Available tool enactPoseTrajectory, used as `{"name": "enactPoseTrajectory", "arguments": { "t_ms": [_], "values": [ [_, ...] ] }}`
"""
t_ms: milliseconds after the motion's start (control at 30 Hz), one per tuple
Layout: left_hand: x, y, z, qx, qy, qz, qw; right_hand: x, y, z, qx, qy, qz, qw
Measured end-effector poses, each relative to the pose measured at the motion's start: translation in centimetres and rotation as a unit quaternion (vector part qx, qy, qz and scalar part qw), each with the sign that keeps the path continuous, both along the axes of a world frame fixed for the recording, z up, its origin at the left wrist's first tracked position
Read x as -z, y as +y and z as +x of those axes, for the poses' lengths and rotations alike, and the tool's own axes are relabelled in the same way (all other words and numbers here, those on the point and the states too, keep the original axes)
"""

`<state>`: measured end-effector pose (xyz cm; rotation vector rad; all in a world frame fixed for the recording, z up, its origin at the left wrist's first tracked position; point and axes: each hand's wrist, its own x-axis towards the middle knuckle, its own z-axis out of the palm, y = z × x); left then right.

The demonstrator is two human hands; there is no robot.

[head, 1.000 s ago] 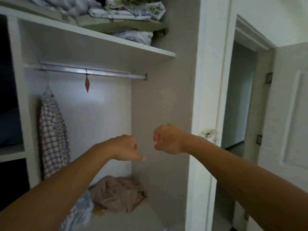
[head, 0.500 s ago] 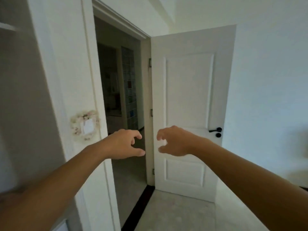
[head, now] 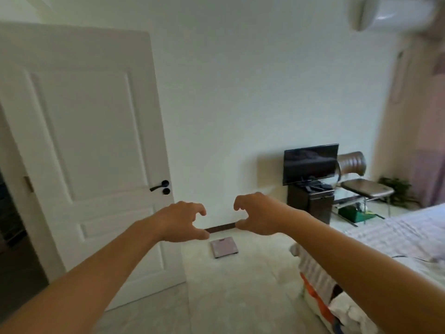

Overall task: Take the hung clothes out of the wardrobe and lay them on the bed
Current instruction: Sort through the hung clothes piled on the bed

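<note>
Both hands, left [head: 180,221] and right [head: 258,216], hover with fingers loosely curled on nothing, the bed [head: 397,235] lying low to the right, nearer the right hand; no clothes or wardrobe show.

The person's left hand [head: 179,221] and right hand [head: 258,214] are bare, and both forearms show uncovered by sleeves.
</note>
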<state>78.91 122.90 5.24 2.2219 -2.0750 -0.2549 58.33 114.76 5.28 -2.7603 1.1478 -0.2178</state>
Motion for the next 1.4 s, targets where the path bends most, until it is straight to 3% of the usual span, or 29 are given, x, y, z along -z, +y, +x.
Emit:
{"name": "enactPoseTrajectory", "arguments": {
  "t_ms": [400, 800, 1067, 1400],
  "values": [
    [3.2, -23.9, -17.2, 0.241, -0.040, 0.024, 0.969, 2.6, -13.3, -19.7, 0.212, 0.013, 0.014, 0.977],
    [5.6, -42.0, -36.6, 0.420, -0.023, 0.038, 0.907, 5.6, -22.9, -36.9, 0.402, 0.007, 0.047, 0.914],
    [11.9, -47.6, -52.0, 0.455, -0.039, 0.087, 0.886, 11.3, -25.2, -52.1, 0.492, 0.010, 0.048, 0.869],
    [18.6, -53.9, -64.6, 0.426, -0.058, 0.155, 0.889, 17.0, -29.7, -65.6, 0.508, 0.054, 0.091, 0.855]
  ]
}}
